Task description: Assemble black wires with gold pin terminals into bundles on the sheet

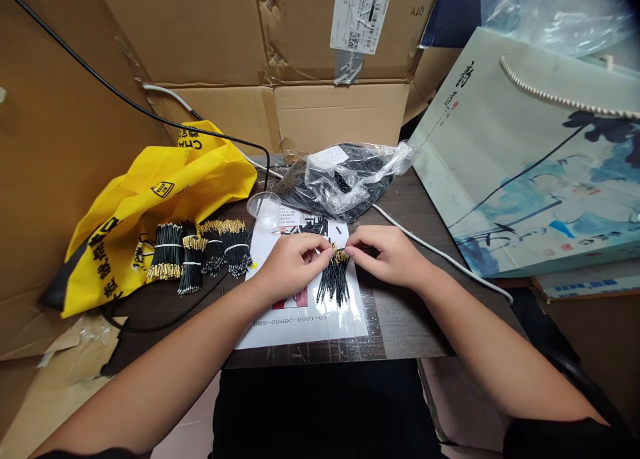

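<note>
Both my hands meet over a loose pile of short black wires with gold ends (334, 282), lying on a printed white sheet (300, 332). My left hand (295, 262) pinches thumb and forefinger together at the gold ends; what sits between them is too small to name. From the right, my right hand (383, 253) has its thumb and forefinger closed close beside the left fingertips, on something also too small to make out. Small black tubes (315, 225) lie scattered just behind my hands on the sheet.
Banded wire bundles (225, 245) lie left, by a yellow bag (150, 199). A clear plastic bag of black wires (340, 182) sits behind the sheet. A paper bag (540, 172) stands right, cardboard (340, 112) behind. A white cable (440, 252) crosses the table.
</note>
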### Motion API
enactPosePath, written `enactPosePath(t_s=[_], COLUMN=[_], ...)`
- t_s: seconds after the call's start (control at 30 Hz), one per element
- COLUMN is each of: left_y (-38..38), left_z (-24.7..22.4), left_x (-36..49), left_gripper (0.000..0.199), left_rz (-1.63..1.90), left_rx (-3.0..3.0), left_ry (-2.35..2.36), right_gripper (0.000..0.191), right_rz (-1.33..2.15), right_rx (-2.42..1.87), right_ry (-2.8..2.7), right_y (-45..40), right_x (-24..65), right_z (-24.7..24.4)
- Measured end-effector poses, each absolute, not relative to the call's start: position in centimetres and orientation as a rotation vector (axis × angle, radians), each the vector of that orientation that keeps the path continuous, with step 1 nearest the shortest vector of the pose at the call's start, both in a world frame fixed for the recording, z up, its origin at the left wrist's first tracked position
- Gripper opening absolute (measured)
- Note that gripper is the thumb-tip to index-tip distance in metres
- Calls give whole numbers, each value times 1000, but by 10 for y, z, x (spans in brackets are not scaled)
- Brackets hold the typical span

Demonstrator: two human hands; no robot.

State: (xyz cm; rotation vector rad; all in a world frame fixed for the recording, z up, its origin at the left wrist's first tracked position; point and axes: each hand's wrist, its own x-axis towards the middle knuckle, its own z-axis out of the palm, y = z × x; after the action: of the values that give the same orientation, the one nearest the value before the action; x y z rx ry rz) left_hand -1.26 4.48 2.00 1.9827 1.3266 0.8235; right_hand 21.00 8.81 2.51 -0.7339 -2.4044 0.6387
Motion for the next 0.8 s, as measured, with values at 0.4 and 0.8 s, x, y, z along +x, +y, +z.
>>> enactPosePath(t_s=[0.4,0.8], left_y=[45,46], left_z=[21,21], left_x=[-13,-15], left_gripper=[21,16], left_rz=[804,876], left_rx=[2077,2032], left_ry=[1271,1229], right_gripper=[13,13], right_rz=[646,583], right_rx=[-694,-630], right_ry=[-2423,-2385], right_y=[91,96], right_x=[210,210], right_z=[25,19])
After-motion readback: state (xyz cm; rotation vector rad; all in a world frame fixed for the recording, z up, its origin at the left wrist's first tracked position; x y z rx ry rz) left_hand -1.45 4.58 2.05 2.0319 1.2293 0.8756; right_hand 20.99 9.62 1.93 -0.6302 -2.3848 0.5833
